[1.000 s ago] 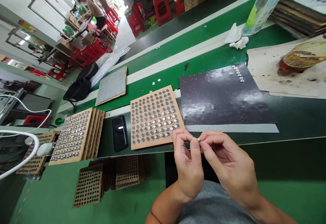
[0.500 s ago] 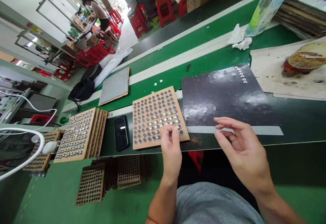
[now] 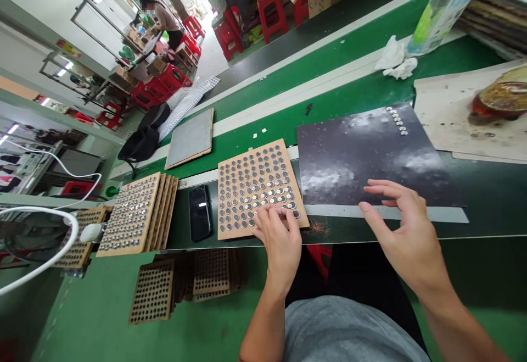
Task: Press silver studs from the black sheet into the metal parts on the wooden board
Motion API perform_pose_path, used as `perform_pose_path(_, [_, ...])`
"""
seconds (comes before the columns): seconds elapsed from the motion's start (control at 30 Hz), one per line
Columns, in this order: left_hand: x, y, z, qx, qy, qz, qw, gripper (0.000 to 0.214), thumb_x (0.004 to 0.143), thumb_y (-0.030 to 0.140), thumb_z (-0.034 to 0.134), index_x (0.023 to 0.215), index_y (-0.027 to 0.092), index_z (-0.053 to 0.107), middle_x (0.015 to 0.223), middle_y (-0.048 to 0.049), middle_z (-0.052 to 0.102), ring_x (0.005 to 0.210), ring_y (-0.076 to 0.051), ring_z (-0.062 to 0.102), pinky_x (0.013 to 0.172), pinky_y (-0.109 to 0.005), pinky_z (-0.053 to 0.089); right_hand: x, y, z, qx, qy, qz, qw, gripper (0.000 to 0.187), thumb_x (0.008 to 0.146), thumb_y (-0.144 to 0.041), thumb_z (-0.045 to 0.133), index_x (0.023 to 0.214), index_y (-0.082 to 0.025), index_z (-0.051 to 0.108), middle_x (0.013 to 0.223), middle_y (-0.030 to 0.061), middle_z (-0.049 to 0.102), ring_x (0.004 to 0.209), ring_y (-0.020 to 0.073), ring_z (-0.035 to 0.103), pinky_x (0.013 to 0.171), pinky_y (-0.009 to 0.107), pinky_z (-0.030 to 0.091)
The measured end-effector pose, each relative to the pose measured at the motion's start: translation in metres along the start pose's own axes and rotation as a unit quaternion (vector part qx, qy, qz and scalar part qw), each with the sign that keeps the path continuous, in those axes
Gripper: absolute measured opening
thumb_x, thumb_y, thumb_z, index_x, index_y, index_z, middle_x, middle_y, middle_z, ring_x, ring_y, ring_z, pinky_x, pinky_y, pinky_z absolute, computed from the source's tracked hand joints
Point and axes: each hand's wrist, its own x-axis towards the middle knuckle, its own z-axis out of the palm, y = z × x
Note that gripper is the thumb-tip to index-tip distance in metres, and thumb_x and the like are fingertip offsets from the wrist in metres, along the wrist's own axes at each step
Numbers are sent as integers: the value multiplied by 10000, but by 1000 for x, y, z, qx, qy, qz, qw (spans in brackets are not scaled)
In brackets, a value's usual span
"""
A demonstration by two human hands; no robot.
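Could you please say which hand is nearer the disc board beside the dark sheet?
Left: the left hand is over the board; the right hand is off to its right.

A black phone [image 3: 200,213] lies left of the left hand [image 3: 282,244]; well beyond the right hand [image 3: 409,235], a plastic bottle [image 3: 442,16] stands beside crumpled tissues [image 3: 393,54].
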Motion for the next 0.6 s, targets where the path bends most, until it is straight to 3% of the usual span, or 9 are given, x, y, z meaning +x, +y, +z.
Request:
perform_pose_path(0.17, [-7, -1, 4, 64, 26, 16, 997, 160, 949, 230, 472, 844, 181, 582, 1184, -161, 545, 1135, -351, 496, 930, -595, 397, 5, 10, -2, -39, 10, -15, 999, 273, 916, -448, 547, 1008, -209, 641, 1185, 135, 672, 1148, 320, 570, 926, 490, 459])
perform_pose_path(0.27, [-5, -4, 2, 78, 62, 2, 995, 165, 949, 238, 472, 844, 180, 586, 1174, -165, 536, 1126, -355, 497, 916, -592, 401, 21, 27, -9, -116, 27, -19, 993, 239, 901, -424, 537, 986, -217, 622, 1175, 133, 671, 1157, 304, 563, 974, 468, 436])
perform_pose_path(0.37, [-2, -9, -3, 71, 92, -9, 993, 172, 954, 258, 476, 854, 180, 592, 1172, -166, 532, 1128, -356, 493, 923, -598, 400, 52, 49, -19, -200, 31, 23, 979, 168, 887, -347, 548, 961, -210, 609, 1188, 153, 643, 1212, 319, 511, 1050, 490, 350])
perform_pose_path(0.47, [0, -15, -7, 50, 99, -5, 994, 179, 957, 279, 481, 855, 181, 591, 1174, -164, 529, 1139, -357, 489, 938, -608, 395, 91, 67, -28, -255, 20, 76, 964, 200, 896, -350, 587, 969, -171, 640, 1256, 223, 556, 1252, 395, 414, 983, 548, 313])
perform_pose_path(0.6, [0, -18, -11, 22, 96, 8, 995, 182, 963, 291, 482, 858, 189, 590, 1174, -154, 528, 1157, -358, 481, 959, -615, 384, 137, 77, -31, -295, -23, 98, 950, 248, 917, -349, 619, 1022, -130, 669, 1298, 253, 494, 1263, 407, 350, 968, 557, 260])
